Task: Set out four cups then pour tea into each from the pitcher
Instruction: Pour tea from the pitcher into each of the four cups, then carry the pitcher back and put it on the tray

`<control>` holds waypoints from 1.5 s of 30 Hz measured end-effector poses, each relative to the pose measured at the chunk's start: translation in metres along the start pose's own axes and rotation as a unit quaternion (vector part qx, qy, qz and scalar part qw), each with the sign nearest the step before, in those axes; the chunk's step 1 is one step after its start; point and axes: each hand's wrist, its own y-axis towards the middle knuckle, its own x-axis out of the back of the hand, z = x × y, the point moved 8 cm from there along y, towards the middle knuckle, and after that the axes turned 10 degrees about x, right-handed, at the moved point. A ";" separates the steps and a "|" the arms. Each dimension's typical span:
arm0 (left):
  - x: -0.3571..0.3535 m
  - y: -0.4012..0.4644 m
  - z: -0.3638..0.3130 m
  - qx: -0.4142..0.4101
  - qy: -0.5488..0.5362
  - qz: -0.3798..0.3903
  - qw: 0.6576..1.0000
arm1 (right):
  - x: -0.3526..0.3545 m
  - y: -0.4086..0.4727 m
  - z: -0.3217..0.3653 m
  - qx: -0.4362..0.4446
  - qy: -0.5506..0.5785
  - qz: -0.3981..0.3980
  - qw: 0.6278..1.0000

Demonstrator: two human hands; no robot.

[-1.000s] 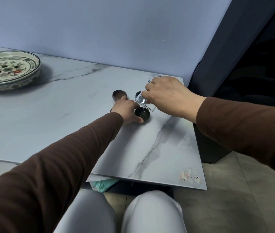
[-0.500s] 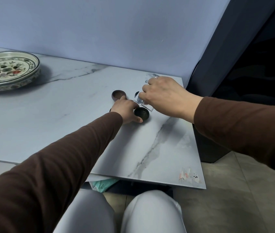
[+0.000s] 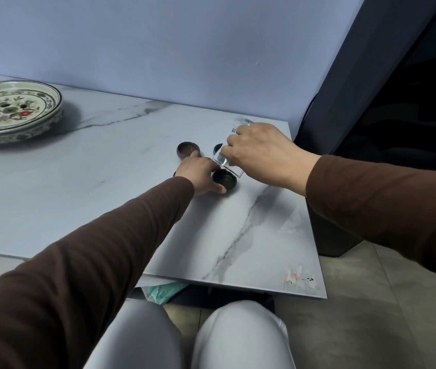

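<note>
My right hand [image 3: 260, 153] grips a clear glass pitcher [image 3: 225, 163], tilted to the left, with its lip over a dark cup [image 3: 225, 179] on the marble table [image 3: 105, 182]. My left hand [image 3: 198, 174] rests against that dark cup's left side, thumb along its front. A brown cup [image 3: 188, 149] holding liquid stands behind my left hand. Only the edge of another dark cup [image 3: 217, 148] shows behind the pitcher. A sliver of a further cup [image 3: 174, 173] peeks out left of my left wrist.
A large flower-patterned ceramic dish [image 3: 12, 113] sits at the table's far left. The table's right edge [image 3: 315, 235] runs beside a dark cabinet. A wall stands close behind the table. My knees are under the front edge.
The pitcher and both hands stay nearly where they were; my right hand has shifted slightly, keeping the pitcher tilted over the dark cup.
</note>
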 end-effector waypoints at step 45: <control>0.095 -0.030 0.095 0.032 -0.070 -0.101 0.992 | -0.083 0.009 -0.029 -0.454 0.651 -0.185 0.579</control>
